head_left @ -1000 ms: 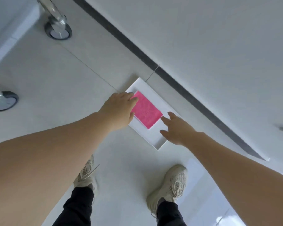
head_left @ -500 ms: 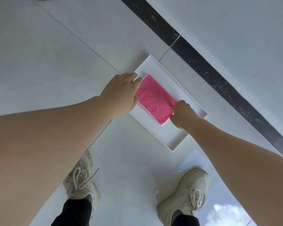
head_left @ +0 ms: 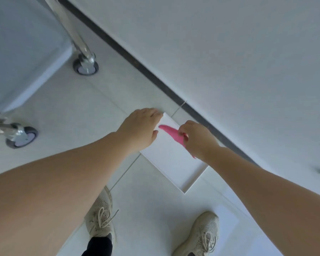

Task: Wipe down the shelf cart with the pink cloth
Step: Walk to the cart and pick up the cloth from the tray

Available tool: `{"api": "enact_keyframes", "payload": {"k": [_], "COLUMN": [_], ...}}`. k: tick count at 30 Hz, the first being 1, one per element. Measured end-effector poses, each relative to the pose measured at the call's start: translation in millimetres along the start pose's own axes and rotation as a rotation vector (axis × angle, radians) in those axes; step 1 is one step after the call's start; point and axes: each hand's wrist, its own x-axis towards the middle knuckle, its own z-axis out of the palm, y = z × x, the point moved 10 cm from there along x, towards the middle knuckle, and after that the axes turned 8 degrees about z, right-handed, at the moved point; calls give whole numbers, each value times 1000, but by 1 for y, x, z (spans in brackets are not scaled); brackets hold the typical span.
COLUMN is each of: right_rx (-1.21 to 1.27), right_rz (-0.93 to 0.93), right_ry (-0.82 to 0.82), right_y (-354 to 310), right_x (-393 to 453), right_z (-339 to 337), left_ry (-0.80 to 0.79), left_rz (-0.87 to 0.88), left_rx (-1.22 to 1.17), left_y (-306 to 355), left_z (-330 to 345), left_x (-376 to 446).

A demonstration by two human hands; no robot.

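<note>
A white tray (head_left: 175, 163) lies on the pale floor tiles by the wall. My right hand (head_left: 198, 140) pinches the pink cloth (head_left: 171, 133) and holds it lifted off the tray, so the cloth hangs in a narrow fold. My left hand (head_left: 139, 129) rests on the tray's far left corner with fingers fairly straight. The shelf cart (head_left: 22, 52) fills the upper left, blurred, with a metal leg and two castor wheels.
One castor (head_left: 85, 66) stands near the dark skirting strip (head_left: 155, 80) of the wall, another castor (head_left: 21, 137) at the left edge. My two feet in beige trainers (head_left: 100, 213) stand just in front of the tray.
My right hand has closed on the cloth and raised it off the tray. The view has swung so the cart and its wheels are in sight again. My left hand stays on the tray's corner.
</note>
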Motion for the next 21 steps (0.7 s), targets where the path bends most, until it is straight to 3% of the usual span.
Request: {"api": "enact_keyframes", "payload": {"k": [6,12,21], "right_rx": [-32,-23,-124], "right_rz": [-67,-249,-551], "right_ry": [127,311,590], "right_y": [-90,-221,-379], "right_x": [-67,-177,-372], "right_z": [-178,-379,-594], "left_ry": [101,239,450], "left_rz": [29,104,-83], "left_rx": [-44,-17,23], "left_y": [39,98,176], "left_z": [-174,-386,-651], "left_x": [-15,-54,-170]}}
